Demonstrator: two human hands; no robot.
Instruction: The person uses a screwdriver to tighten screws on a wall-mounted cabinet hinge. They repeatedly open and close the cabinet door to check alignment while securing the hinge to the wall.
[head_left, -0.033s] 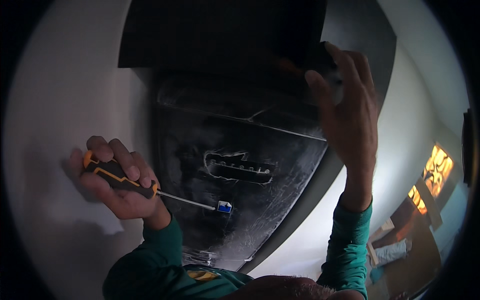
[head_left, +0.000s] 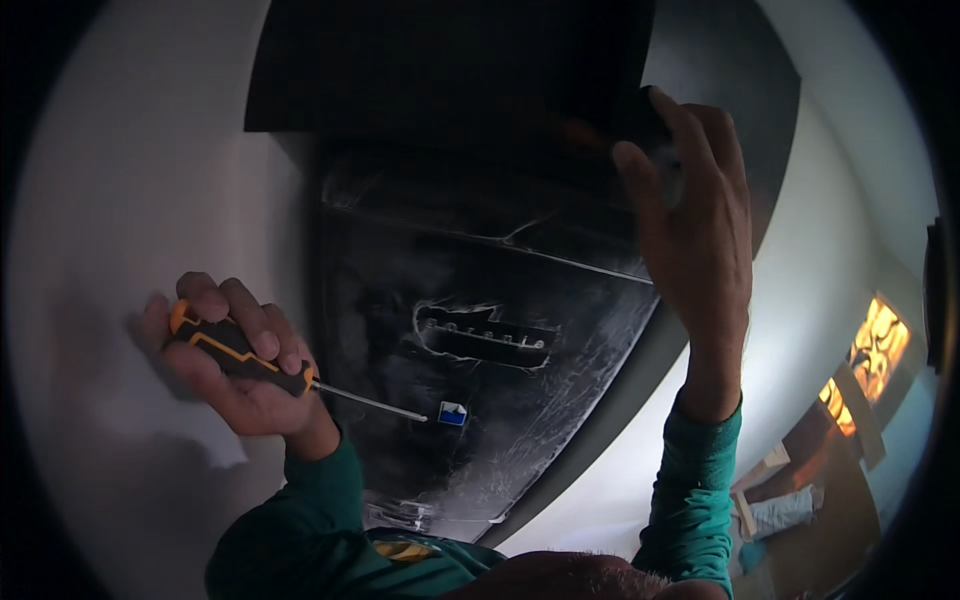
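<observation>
My left hand (head_left: 240, 370) is closed around the black and orange handle of a screwdriver (head_left: 240, 350). The thin metal shaft points right, and its tip appears just left of a small blue and white sticker (head_left: 452, 413). Behind it is the black front of an appliance (head_left: 400, 270), with a torn film-like patch around its lettering. Higher up on the right, my right hand (head_left: 700, 200) curls its thumb and fingers about something dark at the edge of a large black panel (head_left: 450, 70). Shadow hides what lies between those fingertips.
A pale wall (head_left: 120, 220) runs along the left side. On the right, beyond a white curved surface (head_left: 780, 290), are a lit orange-patterned panel (head_left: 880, 345), wooden pieces and a whitish roll (head_left: 785, 510). A grey panel (head_left: 725, 60) rises behind my right hand.
The appliance and sticker sit slightly farther right in the picture, so the gap between screwdriver tip and sticker looks wider. Both hands keep nearly the same pose.
</observation>
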